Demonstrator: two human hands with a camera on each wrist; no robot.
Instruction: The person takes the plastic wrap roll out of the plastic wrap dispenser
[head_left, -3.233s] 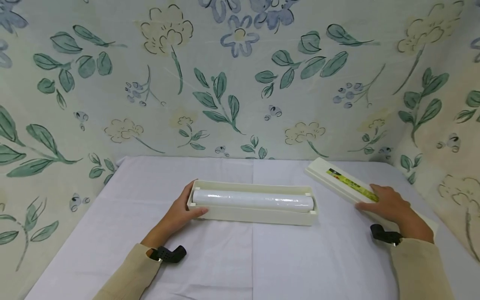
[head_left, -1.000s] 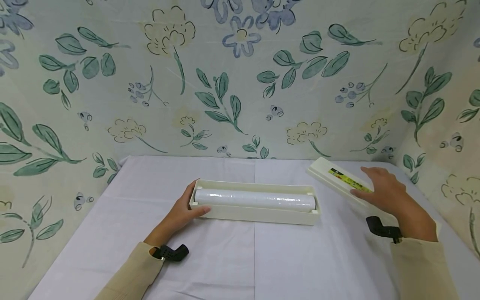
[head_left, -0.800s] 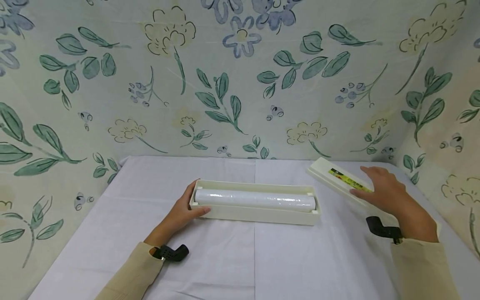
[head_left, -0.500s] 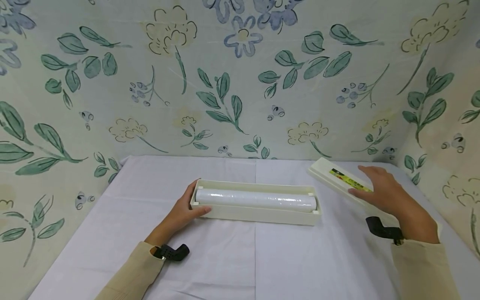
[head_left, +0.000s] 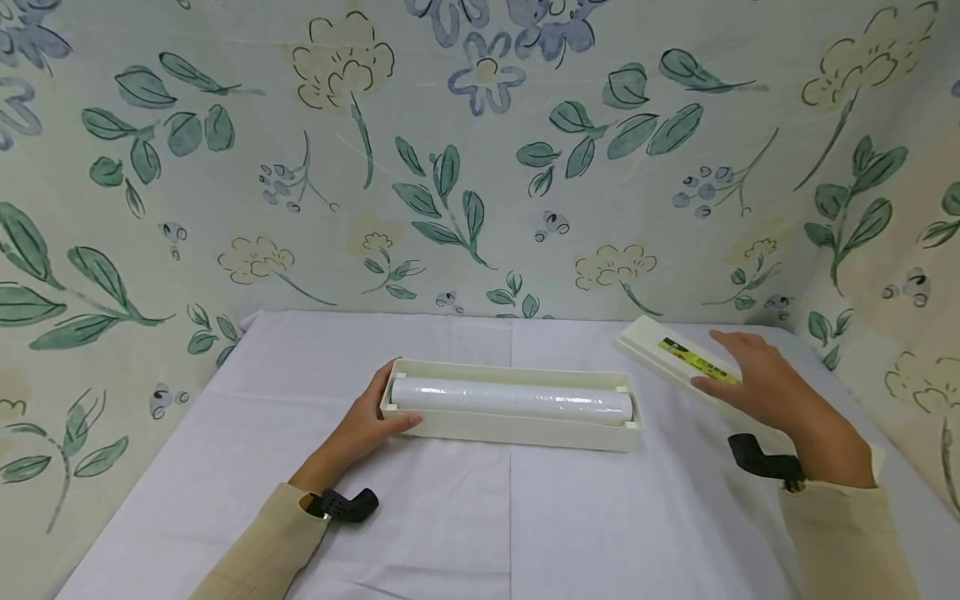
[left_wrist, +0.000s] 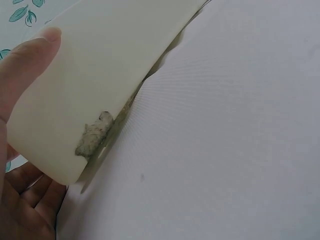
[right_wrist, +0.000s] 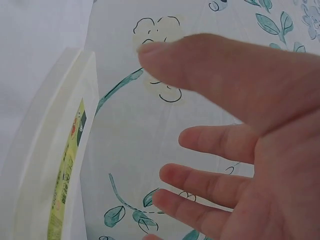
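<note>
A long cream cling film box (head_left: 517, 432) lies lidless in the middle of the table, with a shiny white roll (head_left: 510, 398) inside. My left hand (head_left: 356, 432) grips its left end, thumb on the front wall; the left wrist view shows fingers around the corner of the box (left_wrist: 100, 60). To the right, a matching cream lid (head_left: 641, 333) with a yellow-green label lies slanted. Over its near part hovers my right hand (head_left: 776, 387), fingers spread and apart from the lid. The right wrist view has nothing between these fingers, and the lid (right_wrist: 35, 145) stands left of them.
A white cloth (head_left: 450, 517) with creases covers the table. Behind and at both sides hangs a floral-patterned fabric (head_left: 465, 217). Each wrist carries a black camera mount, such as the right one (head_left: 761, 458). The lid reaches towards the table's right edge.
My right hand has come up off the lid, its fingers spreading, and has drifted slightly left. The left hand, box and lid stay nearly in place; the head view has shifted a little.
</note>
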